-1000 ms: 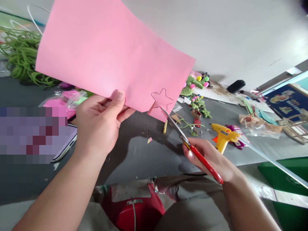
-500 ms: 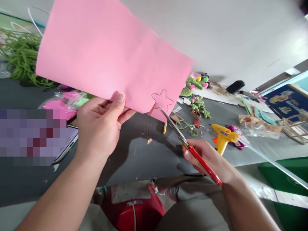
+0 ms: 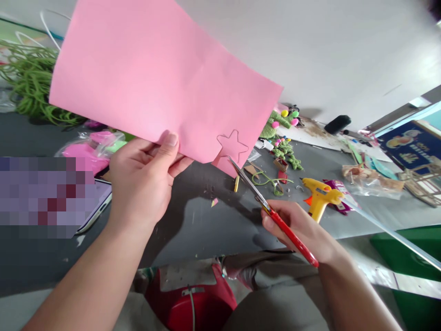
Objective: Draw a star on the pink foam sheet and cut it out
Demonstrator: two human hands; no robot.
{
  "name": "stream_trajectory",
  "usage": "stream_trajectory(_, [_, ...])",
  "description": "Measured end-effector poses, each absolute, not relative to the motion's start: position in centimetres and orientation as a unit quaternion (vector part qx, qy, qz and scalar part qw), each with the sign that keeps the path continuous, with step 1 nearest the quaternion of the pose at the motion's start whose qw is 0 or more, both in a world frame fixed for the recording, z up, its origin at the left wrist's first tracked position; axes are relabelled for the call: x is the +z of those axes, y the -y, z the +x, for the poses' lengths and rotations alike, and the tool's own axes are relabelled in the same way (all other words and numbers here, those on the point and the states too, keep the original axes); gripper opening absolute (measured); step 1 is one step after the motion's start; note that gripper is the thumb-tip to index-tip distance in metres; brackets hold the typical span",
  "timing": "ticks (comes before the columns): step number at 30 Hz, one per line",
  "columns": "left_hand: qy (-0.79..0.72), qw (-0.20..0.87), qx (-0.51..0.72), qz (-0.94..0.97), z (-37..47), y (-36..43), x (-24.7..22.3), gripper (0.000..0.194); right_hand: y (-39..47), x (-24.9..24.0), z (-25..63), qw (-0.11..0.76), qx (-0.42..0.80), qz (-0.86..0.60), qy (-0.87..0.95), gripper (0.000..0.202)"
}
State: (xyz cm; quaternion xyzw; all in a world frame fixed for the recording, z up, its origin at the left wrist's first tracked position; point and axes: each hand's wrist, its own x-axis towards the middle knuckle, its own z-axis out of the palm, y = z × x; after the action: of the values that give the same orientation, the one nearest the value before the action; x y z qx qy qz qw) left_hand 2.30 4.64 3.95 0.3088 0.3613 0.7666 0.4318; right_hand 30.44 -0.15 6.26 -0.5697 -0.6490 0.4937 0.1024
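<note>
A large sheet of pink paper (image 3: 138, 73) is raised above the table, its lower edge pinched between the thumb and fingers of my left hand (image 3: 148, 179). Near the sheet's lower right corner a star outline (image 3: 233, 143) is drawn in dark line. My right hand (image 3: 292, 225) grips scissors (image 3: 289, 234) with red handles, tilted up to the left. Their blade tips meet the paper just below the star's lower left side, where a slit from the bottom edge runs up to the outline. Part of the handles is hidden by my fingers.
Green yarn (image 3: 31, 82) lies at the left, near a plastic bag of pink material (image 3: 86, 154) and a phone-like device (image 3: 96, 211). At the right are a yellow glue gun (image 3: 319, 195), small green yarn pieces (image 3: 287, 154) and a plastic bag (image 3: 372, 181).
The pink sheet's right corner has shifted slightly to the right. My hands and the scissors stay almost in the same place, with the tips still at the star's lower left.
</note>
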Motion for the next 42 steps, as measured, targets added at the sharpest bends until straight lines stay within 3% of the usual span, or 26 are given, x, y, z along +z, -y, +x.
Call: stream_trajectory(42, [-0.354,0.441,0.765,0.309,2.48,-4.76,4.08,0.010,0.19,6.13,29.81,0.082,0.476,-0.637,0.600,0.047])
